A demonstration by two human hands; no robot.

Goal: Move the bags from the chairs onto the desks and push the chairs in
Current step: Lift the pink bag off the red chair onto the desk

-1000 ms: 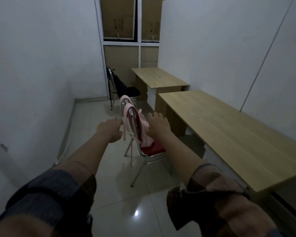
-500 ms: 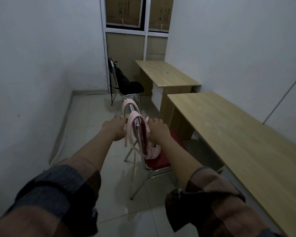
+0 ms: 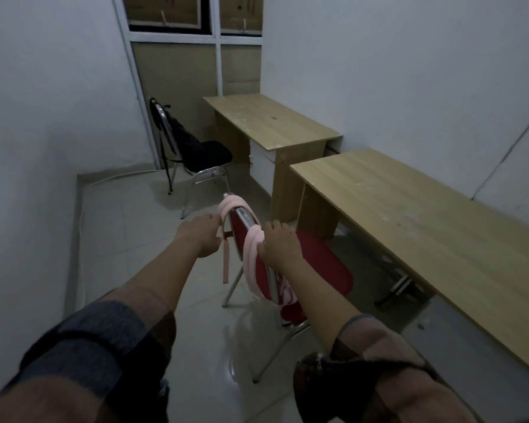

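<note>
A red metal-framed chair (image 3: 321,264) stands in front of the near wooden desk (image 3: 434,227), pulled out from it. A pink bag (image 3: 251,257) hangs by its straps over the chair's backrest, its body hidden behind the backrest and my arm. My left hand (image 3: 200,236) grips the pink strap at the left corner of the backrest. My right hand (image 3: 280,245) grips the strap at the right corner. Farther back, a black bag (image 3: 184,135) sits on a black chair (image 3: 209,154) beside the far desk (image 3: 272,123).
White walls close in on the left and right. A panelled window wall (image 3: 193,71) ends the room. A white cable (image 3: 81,215) runs along the left wall's base. Glossy tiled floor (image 3: 129,239) lies between the chairs and the left wall.
I have stepped closer, so the red chair and desks appear nearer and lower in view. Both hands stay on the pink straps at the backrest.
</note>
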